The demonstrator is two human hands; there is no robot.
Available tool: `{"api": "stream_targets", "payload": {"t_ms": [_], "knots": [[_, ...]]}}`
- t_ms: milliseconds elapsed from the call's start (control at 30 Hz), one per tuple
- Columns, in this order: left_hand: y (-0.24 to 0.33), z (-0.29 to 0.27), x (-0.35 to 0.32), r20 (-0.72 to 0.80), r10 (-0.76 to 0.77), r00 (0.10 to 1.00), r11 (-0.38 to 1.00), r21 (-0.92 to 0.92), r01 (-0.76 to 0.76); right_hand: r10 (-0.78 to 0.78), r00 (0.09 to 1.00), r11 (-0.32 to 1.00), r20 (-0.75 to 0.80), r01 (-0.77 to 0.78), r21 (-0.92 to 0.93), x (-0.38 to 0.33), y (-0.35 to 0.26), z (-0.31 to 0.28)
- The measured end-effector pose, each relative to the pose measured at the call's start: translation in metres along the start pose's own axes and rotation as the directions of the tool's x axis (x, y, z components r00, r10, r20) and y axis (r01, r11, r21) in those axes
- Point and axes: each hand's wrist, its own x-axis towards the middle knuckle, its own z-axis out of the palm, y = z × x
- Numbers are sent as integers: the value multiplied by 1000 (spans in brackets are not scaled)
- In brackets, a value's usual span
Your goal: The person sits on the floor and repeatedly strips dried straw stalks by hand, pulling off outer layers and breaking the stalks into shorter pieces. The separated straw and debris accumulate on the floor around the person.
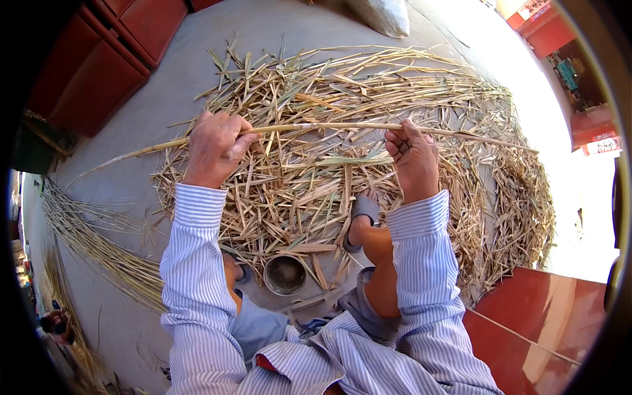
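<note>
A long, thin dry stalk (329, 125) stretches nearly level across the view, held up above the litter on the floor. My left hand (216, 148) is closed in a fist around it, with the thumb along the stalk. Further right, my right hand (415, 155) pinches the same stalk between thumb and fingers, palm partly turned up. Its left end droops toward the floor beyond my left hand, and its right end runs past my right hand. Beneath both hands spreads a wide heap of loose dry husks and stalks (283, 184).
Between my feet stands a small round metal bowl (285, 275). A bundle of long thin stalks (105, 243) lies on the floor at left. Red cabinets (99, 72) stand at the far left, a pale sack (382, 16) at the back, and a red panel (526, 322) at lower right.
</note>
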Motion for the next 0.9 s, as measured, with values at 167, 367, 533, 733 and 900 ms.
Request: {"api": "stream_targets", "payload": {"t_ms": [167, 367, 533, 733, 900], "knots": [[-15, -32, -7, -136, -61, 989, 920, 377, 108, 43, 999, 994, 20, -45, 99, 14, -6, -18], [29, 25, 4, -146, 167, 975, 984, 92, -155, 88, 973, 994, 212, -100, 46, -20, 16, 39], [44, 35, 3, -107, 33, 994, 993, -110, -45, 163, 933, 986, 320, -167, -17, -37, 30, 61], [21, 27, -10, 57, -135, 989, 983, -116, 141, 9, 951, 978, 310, 56, -202, -28, 23, 45], [23, 30, -10, 35, -107, 994, 981, -159, 111, -67, 940, 976, 334, 131, -173, -34, 23, 51]]}}
